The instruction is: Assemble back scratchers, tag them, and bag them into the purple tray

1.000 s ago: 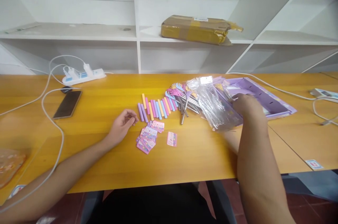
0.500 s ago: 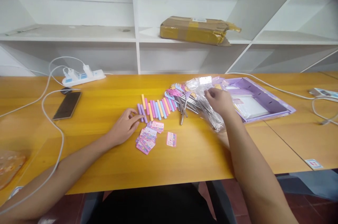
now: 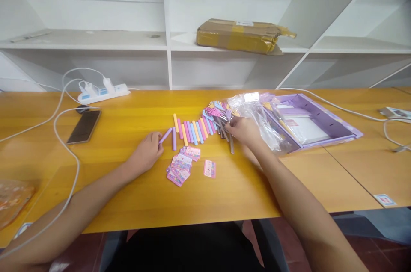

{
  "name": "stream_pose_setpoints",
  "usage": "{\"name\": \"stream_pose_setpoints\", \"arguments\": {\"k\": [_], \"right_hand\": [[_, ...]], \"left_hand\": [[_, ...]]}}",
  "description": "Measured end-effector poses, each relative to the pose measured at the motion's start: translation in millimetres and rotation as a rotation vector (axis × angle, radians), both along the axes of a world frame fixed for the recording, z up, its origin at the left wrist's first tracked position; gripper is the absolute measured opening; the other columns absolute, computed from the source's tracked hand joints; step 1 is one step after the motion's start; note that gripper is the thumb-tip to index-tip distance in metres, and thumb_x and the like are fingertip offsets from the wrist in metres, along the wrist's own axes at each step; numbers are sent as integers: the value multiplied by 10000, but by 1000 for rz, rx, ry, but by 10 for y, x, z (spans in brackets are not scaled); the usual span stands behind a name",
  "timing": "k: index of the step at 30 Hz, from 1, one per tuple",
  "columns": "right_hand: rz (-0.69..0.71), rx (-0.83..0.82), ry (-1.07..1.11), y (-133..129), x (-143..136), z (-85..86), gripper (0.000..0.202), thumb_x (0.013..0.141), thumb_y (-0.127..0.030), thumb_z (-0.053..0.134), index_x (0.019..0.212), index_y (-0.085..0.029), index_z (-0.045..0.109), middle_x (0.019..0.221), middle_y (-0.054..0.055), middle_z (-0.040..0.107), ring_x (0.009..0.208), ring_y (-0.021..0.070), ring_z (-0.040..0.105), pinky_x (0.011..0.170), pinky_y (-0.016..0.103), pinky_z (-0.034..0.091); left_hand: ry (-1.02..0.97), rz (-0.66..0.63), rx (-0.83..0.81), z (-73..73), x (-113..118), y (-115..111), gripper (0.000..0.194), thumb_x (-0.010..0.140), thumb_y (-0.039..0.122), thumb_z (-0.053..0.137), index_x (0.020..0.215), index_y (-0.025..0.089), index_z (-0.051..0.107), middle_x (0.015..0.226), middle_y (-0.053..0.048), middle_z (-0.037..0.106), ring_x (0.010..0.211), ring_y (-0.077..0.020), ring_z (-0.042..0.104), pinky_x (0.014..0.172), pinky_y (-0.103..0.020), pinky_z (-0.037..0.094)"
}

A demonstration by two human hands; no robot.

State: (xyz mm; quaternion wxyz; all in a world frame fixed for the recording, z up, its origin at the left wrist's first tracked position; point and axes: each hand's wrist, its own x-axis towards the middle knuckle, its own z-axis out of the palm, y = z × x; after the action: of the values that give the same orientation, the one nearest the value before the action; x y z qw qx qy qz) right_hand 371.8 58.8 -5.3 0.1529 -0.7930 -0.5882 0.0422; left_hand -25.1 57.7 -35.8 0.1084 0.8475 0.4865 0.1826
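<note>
My left hand point(image 3: 148, 151) pinches a purple stick point(image 3: 166, 135) by its lower end, tilting it to the left of a row of colored sticks point(image 3: 194, 131). Another purple stick point(image 3: 174, 139) lies just beside it on the table. My right hand point(image 3: 244, 130) has its fingertips closed at a back scratcher with a purple hand-shaped head point(image 3: 228, 114) and a metal rod. Around it lies a pile of similar back scratchers point(image 3: 214, 111) with pink, blue and yellow heads. Small printed cards point(image 3: 180, 164) lie in a stack, and one single card point(image 3: 209, 168) is apart.
Clear plastic bags point(image 3: 261, 118) rest against a purple tray box point(image 3: 327, 141) on the right. A phone point(image 3: 84, 126) and a power strip point(image 3: 105, 94) with white cables are at left. A taped cardboard box point(image 3: 237, 36) sits on the shelf above.
My right hand has moved left from the plastic bag to the back scratchers. My left hand has drawn one purple stick leftward out of the row, tilting it.
</note>
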Motion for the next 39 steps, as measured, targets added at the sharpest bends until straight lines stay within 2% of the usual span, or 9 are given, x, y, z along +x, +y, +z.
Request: {"name": "stream_pose_setpoints", "arguments": {"k": [2,5,9,12,15,18,24,30,39], "right_hand": [[-31,67,74,-13,53,19,249,879,-410,568,778,-217,689,750,83,715,724,239,630,616,307,362],[-89,276,199,-24,205,49,292,922,-389,477,741,-207,618,694,70,650,683,216,566,622,316,355],[-175,676,473,4,352,56,325,974,-448,383,777,-224,512,682,29,530,656,188,505,598,304,374],[-100,787,798,19,293,57,307,972,-528,410,845,-252,455,669,-18,456,538,144,405,495,269,319],[73,694,1065,-19,100,63,329,909,-552,559,811,-260,443,637,-41,443,469,108,330,430,246,237],[259,491,1237,-101,-137,60,363,888,-569,611,778,-253,469,600,-35,501,425,91,294,396,250,210],[515,187,1315,-261,-455,27,333,894,-568,591,860,-237,613,703,7,673,435,106,364,459,287,301],[559,151,1256,-342,-558,37,377,922,-595,573,920,-230,668,756,21,698,475,123,406,516,313,354],[650,200,1283,-342,-546,-4,324,977,-514,614,988,-220,750,848,37,743,492,111,451,581,319,443]], "left_hand": [[4,39,-46,9,-46,5,304,984,230,479,1277,167,534,864,-73,638,706,-251,653,708,-353,473],[2,78,-116,52,-86,17,359,1058,348,398,1341,160,516,798,-72,662,636,-259,657,655,-343,445],[-103,75,-127,115,-74,30,448,1080,516,336,1302,205,570,995,-114,731,819,-290,697,712,-358,465],[-207,23,-84,144,-47,21,420,1087,504,335,1205,217,618,1048,-99,722,912,-276,677,785,-362,481],[-220,-58,-33,161,-20,-7,365,1089,444,363,1212,205,609,1071,-91,680,962,-255,637,864,-374,484],[-207,-152,-26,174,12,-50,319,1090,395,379,1213,208,606,1103,-91,646,1010,-247,614,919,-382,481],[-214,-267,-99,208,64,-137,332,1106,353,349,1238,210,617,1147,-90,631,1071,-239,606,982,-390,467],[-239,-255,-102,198,67,-149,346,1105,347,355,1289,237,626,1139,-79,636,1061,-237,610,983,-384,473],[-225,-247,-73,146,38,-129,296,1097,299,390,1272,209,611,1108,-69,629,967,-199,610,911,-333,498]]}}
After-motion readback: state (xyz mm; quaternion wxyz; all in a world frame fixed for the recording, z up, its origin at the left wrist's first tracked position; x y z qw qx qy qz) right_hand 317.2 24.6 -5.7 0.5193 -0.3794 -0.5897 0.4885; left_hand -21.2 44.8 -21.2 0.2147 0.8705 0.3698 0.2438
